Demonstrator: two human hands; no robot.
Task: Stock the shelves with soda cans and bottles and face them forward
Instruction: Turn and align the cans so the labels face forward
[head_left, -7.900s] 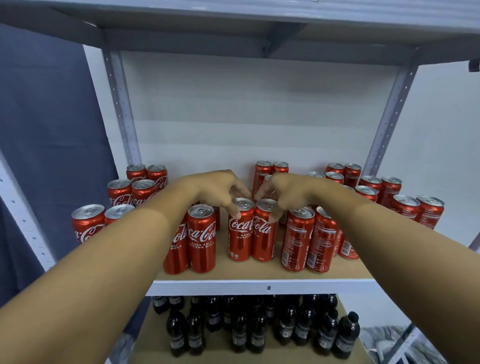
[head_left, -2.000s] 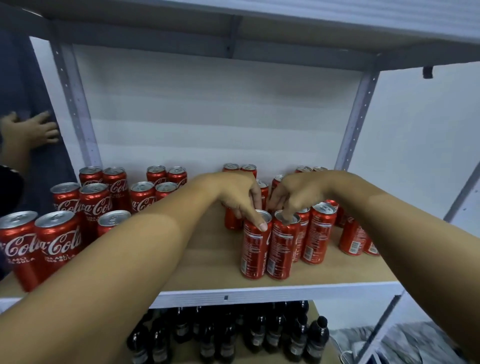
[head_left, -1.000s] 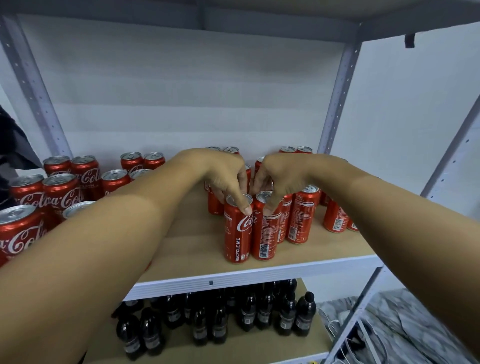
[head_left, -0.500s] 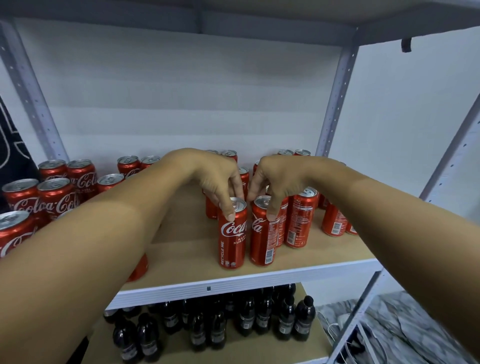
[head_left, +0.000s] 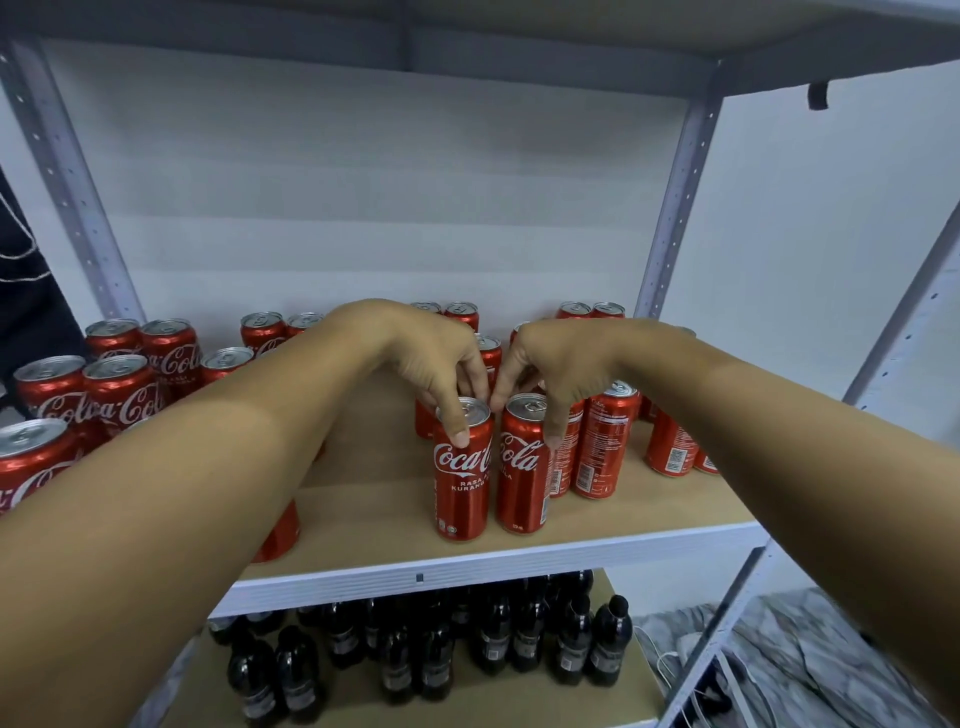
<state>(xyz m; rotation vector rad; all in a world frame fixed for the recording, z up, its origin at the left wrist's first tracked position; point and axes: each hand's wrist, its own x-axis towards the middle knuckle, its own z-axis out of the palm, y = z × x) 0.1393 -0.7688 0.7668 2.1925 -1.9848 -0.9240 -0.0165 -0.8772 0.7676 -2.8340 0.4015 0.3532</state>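
At the front of the wooden shelf (head_left: 395, 514), near its white edge, two slim red cans stand upright side by side, just touching or nearly so. The left hand (head_left: 431, 353) comes down from above onto the left can (head_left: 462, 467): its fingers are curled round the silver top, the thumb pressed on the front of the rim and the other fingers hooked over the back. This can's Coca-Cola logo faces forward. The right hand (head_left: 550, 364) grips the right can (head_left: 523, 467) the same way, fingers bent over the rim, with one finger reaching down the can's right side; its logo is turned a little to the left, so only "Cola" shows. The two hands are almost knuckle to knuckle above the cans.

Just behind and to the right stand more cans (head_left: 602, 441) with their barcodes and small print toward the front, and further cans sit at the back against the white wall. On the left part of the shelf a cluster of cans (head_left: 119, 384) shows its logos forward. On the shelf below, dark bottles (head_left: 498, 639) with black caps stand in a group; their labels are too dim to read, perhaps cola as well. A grey metal upright (head_left: 675, 208) rises at the right rear corner.
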